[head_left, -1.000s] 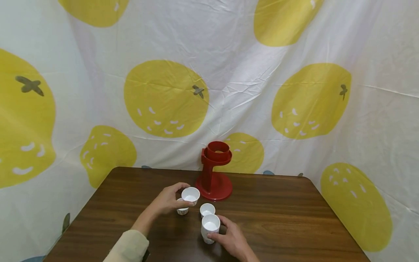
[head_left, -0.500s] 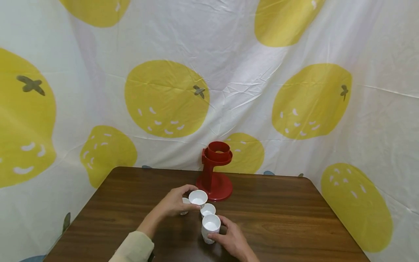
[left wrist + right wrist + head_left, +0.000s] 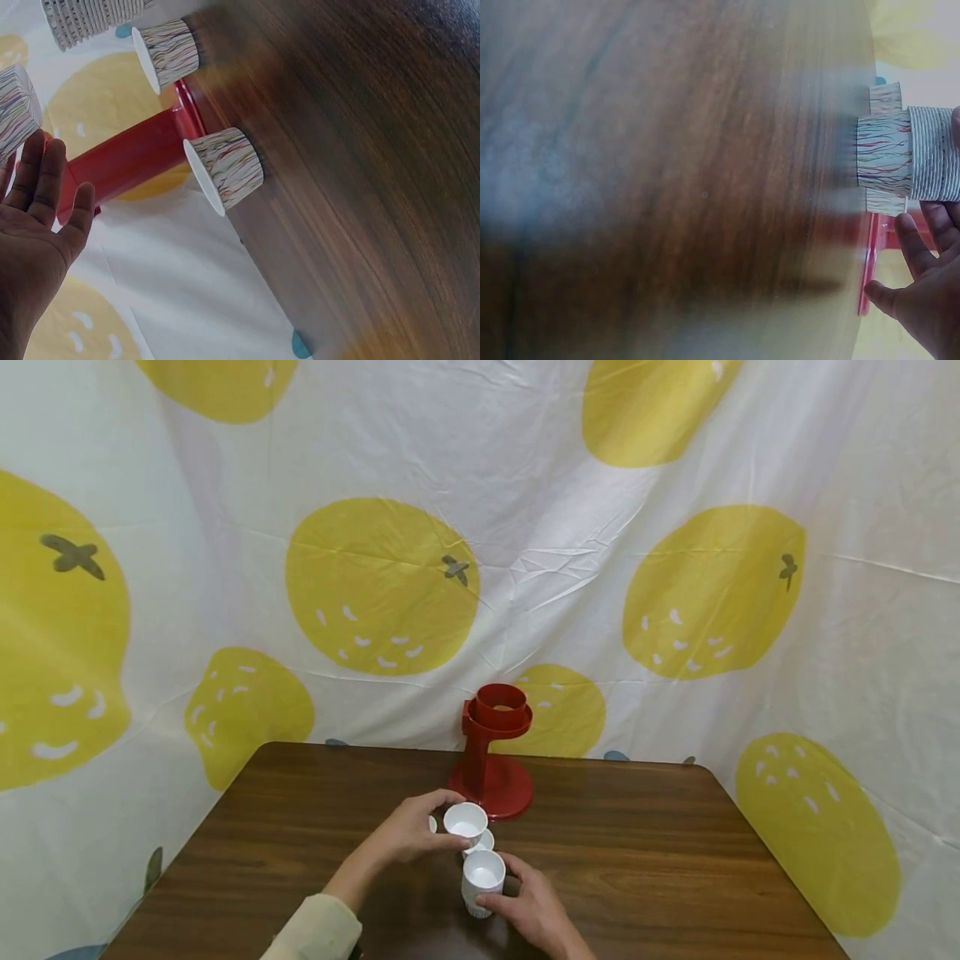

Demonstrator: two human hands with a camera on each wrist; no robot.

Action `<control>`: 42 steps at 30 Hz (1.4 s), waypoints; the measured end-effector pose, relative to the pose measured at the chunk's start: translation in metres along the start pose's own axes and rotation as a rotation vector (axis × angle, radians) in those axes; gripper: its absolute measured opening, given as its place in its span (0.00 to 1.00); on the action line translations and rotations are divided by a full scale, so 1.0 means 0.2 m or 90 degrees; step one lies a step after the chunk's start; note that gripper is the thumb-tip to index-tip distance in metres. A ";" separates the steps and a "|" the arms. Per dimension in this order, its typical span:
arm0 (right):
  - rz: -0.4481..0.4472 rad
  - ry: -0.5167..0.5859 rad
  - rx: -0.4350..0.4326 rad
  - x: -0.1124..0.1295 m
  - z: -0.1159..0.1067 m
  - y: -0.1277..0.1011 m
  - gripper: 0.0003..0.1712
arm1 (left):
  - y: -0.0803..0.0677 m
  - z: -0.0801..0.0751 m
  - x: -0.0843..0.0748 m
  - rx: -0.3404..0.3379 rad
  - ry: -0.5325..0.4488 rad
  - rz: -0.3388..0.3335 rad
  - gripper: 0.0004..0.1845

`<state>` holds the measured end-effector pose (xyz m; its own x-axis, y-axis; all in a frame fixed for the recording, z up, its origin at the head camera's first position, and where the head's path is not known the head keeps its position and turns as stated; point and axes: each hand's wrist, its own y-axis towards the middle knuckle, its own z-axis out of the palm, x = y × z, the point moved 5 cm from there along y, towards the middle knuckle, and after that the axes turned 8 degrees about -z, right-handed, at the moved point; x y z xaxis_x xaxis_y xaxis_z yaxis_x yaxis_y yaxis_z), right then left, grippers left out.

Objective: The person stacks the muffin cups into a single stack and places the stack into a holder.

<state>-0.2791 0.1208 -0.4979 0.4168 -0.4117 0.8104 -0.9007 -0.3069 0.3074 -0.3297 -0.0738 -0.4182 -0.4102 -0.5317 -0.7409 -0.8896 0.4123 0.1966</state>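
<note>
Gathering of paper cups is judged to be the step in hand; a single cup (image 3: 465,820) is pinched at its rim by the left hand (image 3: 411,835) and held just above a second cup (image 3: 483,840) standing on the worktop (image 3: 645,852); a stack of cups (image 3: 482,882) is gripped round its side by the right hand (image 3: 527,910), fingers curled about it; the next move is judged to call for the carried cup being centred over an open mouth and lowered straight, so that it nests without tilting; counted: one stack, one carried cup, one cup below it, one more cup (image 3: 432,823) mostly hidden behind the left hand; one red stand (image 3: 491,752) is seen at the worktop's far edge, well apart from the stack.
</note>
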 end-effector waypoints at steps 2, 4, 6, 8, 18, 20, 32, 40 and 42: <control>0.001 0.002 0.002 0.00 0.00 0.00 0.35 | 0.00 0.01 0.00 0.003 0.002 0.002 0.30; 0.001 0.002 0.003 0.00 0.00 0.00 0.35 | 0.00 0.01 -0.01 0.007 0.005 0.003 0.30; 0.000 0.002 0.004 0.00 0.00 0.00 0.35 | 0.00 0.02 -0.01 0.011 0.006 0.010 0.29; -0.002 0.000 0.005 0.00 0.00 0.00 0.35 | 0.00 0.02 -0.02 0.017 0.004 0.013 0.29; 0.017 0.024 0.018 0.00 0.00 0.00 0.34 | -0.01 0.06 -0.02 0.038 -0.010 0.015 0.30; 0.016 0.024 0.018 0.00 0.00 0.00 0.34 | -0.01 0.07 -0.03 0.039 -0.013 0.021 0.30; 0.017 0.022 0.020 0.00 0.00 -0.01 0.35 | -0.02 0.11 -0.06 0.047 -0.001 0.044 0.31; 0.019 0.014 0.021 0.00 0.00 -0.01 0.35 | -0.01 0.15 -0.04 0.058 -0.011 0.048 0.31; 0.020 0.012 0.020 0.00 0.00 -0.01 0.35 | -0.01 0.15 -0.03 0.062 -0.016 0.043 0.32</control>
<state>-0.2775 0.1211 -0.4983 0.3859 -0.4055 0.8287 -0.9088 -0.3216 0.2658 -0.3185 -0.0491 -0.4343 -0.4626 -0.4820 -0.7441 -0.8358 0.5170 0.1848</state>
